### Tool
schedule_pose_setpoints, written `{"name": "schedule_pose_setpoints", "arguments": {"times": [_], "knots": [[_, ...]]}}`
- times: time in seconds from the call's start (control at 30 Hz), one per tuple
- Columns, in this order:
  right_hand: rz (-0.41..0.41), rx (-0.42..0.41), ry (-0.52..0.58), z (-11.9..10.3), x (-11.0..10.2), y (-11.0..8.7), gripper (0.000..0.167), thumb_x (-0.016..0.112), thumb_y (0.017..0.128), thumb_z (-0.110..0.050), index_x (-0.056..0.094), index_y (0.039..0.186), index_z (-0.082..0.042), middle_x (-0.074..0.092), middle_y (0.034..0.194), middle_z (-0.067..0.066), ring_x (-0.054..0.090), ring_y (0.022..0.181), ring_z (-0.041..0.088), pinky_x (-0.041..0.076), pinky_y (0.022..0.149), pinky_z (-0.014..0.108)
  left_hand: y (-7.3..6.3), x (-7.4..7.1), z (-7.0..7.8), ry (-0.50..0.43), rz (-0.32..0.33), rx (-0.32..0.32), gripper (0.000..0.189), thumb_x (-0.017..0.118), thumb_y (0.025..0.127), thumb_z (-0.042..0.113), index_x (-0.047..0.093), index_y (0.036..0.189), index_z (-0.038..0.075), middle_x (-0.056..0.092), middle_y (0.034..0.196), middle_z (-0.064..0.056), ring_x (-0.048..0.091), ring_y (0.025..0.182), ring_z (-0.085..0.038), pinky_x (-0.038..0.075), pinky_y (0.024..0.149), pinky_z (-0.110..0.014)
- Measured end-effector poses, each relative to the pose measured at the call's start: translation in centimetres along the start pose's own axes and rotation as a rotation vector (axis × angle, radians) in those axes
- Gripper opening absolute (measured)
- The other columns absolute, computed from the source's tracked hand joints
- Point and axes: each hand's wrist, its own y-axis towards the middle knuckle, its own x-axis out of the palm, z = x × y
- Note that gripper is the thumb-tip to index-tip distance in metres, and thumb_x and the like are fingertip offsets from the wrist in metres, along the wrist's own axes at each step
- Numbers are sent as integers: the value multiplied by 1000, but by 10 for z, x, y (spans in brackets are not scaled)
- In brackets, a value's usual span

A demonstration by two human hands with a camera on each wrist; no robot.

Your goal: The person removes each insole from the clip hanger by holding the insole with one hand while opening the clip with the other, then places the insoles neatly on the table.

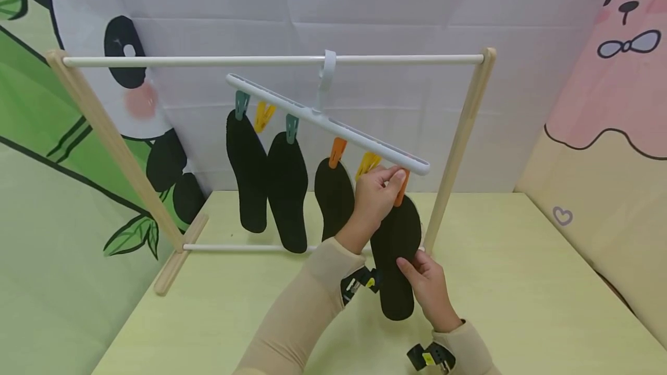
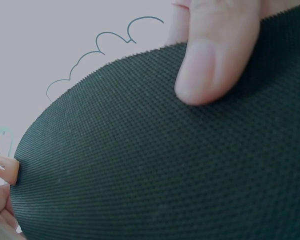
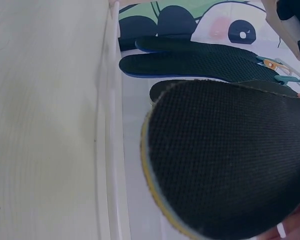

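My left hand (image 1: 372,198) pinches an orange clothespin (image 1: 402,190) near the lower right end of a white clip hanger (image 1: 323,120). Directly below, the clothespin meets the upper tip of a black insole (image 1: 398,247). My right hand (image 1: 432,288) holds that insole by its right edge, thumb (image 2: 202,70) on the front face. The left wrist view has the insole large and close, with the left fingers at its left edge. In the right wrist view the insole's lower end (image 3: 220,155) fills the middle. A second orange clip (image 1: 337,152) holds another insole (image 1: 333,192).
Two more black insoles (image 1: 247,178) hang from teal clips (image 1: 242,105) on the left. Yellow clips (image 1: 264,116) hold nothing visible. The tilted hanger hooks over the white rail (image 1: 208,62) of a wooden-sided rack (image 1: 120,149) on a pale yellow table (image 1: 521,282).
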Motion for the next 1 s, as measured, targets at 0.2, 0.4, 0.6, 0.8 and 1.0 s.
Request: {"name": "schedule_pose_setpoints", "arguments": {"times": [0.2, 0.4, 0.6, 0.8, 1.0], "knots": [[6, -2, 11, -1, 0, 0, 15, 60, 92, 1, 59, 99, 13, 61, 84, 5, 56, 73, 4, 49, 67, 23, 1, 1, 0, -6, 10, -3, 19, 61, 91, -1, 68, 105, -11, 60, 77, -20, 42, 65, -4, 35, 54, -17], [10, -7, 23, -2, 0, 0, 13, 60, 92, 2, 59, 97, 13, 59, 80, 3, 54, 71, 5, 48, 65, 23, 1, 2, -1, -7, 18, -2, 18, 61, 91, -2, 69, 104, -11, 59, 75, -19, 41, 64, -4, 35, 53, -17], [0, -10, 29, -1, 0, 1, 15, 59, 93, 1, 59, 100, 14, 62, 85, 9, 57, 74, 5, 49, 67, 23, 0, 1, 1, -13, 11, -8, 19, 61, 91, -1, 68, 105, -12, 57, 73, -16, 39, 61, -5, 32, 52, -18], [2, -8, 42, 0, -1, 1, 17, 59, 93, 1, 58, 103, 15, 64, 89, 12, 59, 77, 4, 50, 69, 23, 1, 2, 1, -42, 7, -19, 19, 61, 91, -2, 68, 106, -12, 57, 74, -16, 39, 61, -6, 32, 51, -18], [18, 15, 51, 0, -1, 1, 17, 60, 92, 1, 59, 104, 14, 65, 89, 8, 61, 78, 4, 51, 70, 22, 1, 3, 1, -68, 11, -52, 19, 61, 91, -2, 67, 106, -12, 57, 75, -16, 39, 62, -6, 33, 51, -18]]}}
